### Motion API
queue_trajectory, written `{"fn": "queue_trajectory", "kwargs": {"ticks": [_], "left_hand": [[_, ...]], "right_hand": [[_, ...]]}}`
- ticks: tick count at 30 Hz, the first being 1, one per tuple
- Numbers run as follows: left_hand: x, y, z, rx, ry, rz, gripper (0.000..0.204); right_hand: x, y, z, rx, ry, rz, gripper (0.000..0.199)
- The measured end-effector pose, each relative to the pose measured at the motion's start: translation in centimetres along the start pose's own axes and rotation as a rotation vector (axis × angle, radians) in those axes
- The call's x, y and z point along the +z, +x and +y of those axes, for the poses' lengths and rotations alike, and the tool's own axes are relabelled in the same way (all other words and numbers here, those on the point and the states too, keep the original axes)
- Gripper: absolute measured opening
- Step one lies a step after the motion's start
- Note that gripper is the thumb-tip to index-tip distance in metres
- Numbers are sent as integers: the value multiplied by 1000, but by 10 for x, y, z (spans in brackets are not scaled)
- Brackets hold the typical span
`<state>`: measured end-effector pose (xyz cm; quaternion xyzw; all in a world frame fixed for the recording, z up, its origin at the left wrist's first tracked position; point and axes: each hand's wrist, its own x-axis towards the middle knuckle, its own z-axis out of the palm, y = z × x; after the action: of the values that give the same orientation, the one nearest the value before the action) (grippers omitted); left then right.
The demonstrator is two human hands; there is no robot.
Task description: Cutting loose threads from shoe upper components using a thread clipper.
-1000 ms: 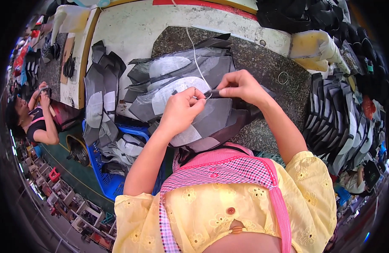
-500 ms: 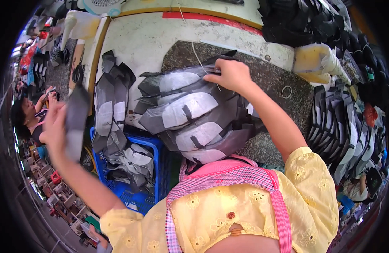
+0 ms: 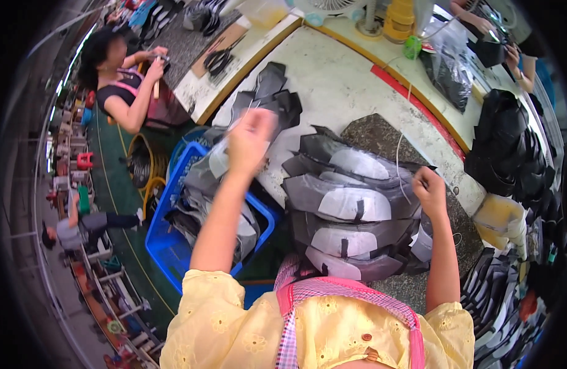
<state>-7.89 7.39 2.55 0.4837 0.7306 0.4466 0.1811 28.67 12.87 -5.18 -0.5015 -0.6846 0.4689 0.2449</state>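
Observation:
A fanned stack of grey shoe-upper pieces (image 3: 351, 212) with white patches lies on a dark mat in front of me. My right hand (image 3: 430, 192) rests closed at the stack's right edge, pinching a thin white thread (image 3: 399, 144) that runs up toward the far side of the table. My left hand (image 3: 249, 140) is raised and blurred over the table's left edge, above a blue crate (image 3: 166, 252) that holds more grey pieces. A pale grey piece (image 3: 217, 165) sits just under that hand; the blur hides whether the hand grips it.
More dark cut pieces (image 3: 274, 98) lie on the white table (image 3: 339, 80). Black piles (image 3: 511, 147) stand at the right, a yellow spool and fan at the back. Another person (image 3: 120, 80) works at a bench on the left; coiled hoops sit on the floor.
My left hand has swung from far out on the left back over the blue crate and table edge. My right hand has slid from the stack's top to its right edge.

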Motion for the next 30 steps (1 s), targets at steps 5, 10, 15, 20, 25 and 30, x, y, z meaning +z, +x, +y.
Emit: {"fn": "queue_trajectory", "kwargs": {"ticks": [5, 10, 15, 20, 25, 30], "left_hand": [[58, -70, 37, 93, -95, -385, 15], [89, -51, 62, 55, -143, -372, 16], [119, -40, 42, 22, -130, -455, 23], [187, -29, 29, -107, -124, -504, 55], [243, -19, 39, -73, -276, -866, 24], [169, -129, 107, 284, -458, -730, 14]], "right_hand": [[10, -9, -30, 70, -108, 99, 21], [19, 42, -37, 241, -649, -35, 42], [15, 45, -19, -26, -704, -6, 24], [22, 11, -14, 8, -476, 71, 14], [10, -3, -30, -239, -175, 414, 14], [-31, 5, -139, -671, -604, -145, 31]]}}
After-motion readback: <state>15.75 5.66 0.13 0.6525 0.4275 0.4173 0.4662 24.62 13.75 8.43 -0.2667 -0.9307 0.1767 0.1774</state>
